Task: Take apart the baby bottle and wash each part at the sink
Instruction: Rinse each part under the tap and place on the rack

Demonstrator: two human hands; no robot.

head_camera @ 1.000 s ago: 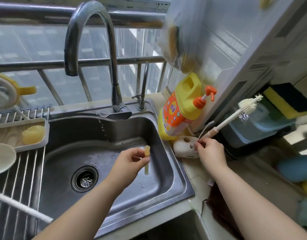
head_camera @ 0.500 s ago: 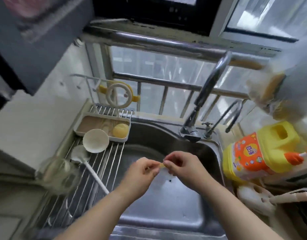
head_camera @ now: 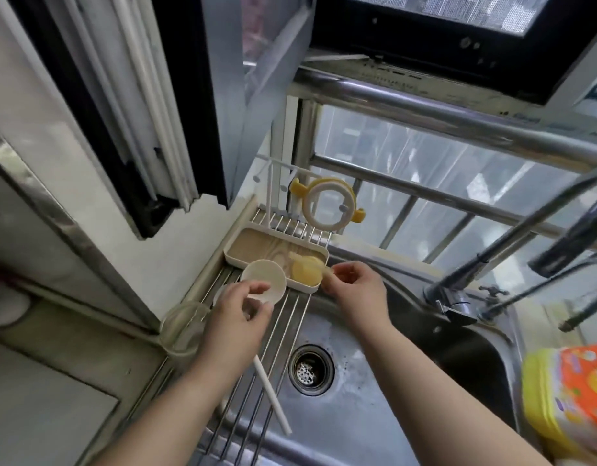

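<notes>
Steel sink [head_camera: 374, 415]: R hand [head_camera: 354, 290] at its far-left rim, fingers pinched by yellow nipple [head_camera: 305, 272] in tray [head_camera: 253, 245]; held item too small to tell. L hand [head_camera: 236, 314] w/ curled fingers over rack [head_camera: 256, 381] left of sink, beside cream cap [head_camera: 262, 275]; can't tell if gripping.

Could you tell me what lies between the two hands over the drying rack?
In the head view, the cream cup sits between the left hand and right hand, on the rack.

Window [head_camera: 441, 169] with horizontal steel bars [head_camera: 458, 126] spans the wall beyond both hands, daylight coming through. Dark-framed open sash [head_camera: 189, 95] hangs above and left of the left hand. Pale countertop [head_camera: 48, 415] lies left of the left forearm.
</notes>
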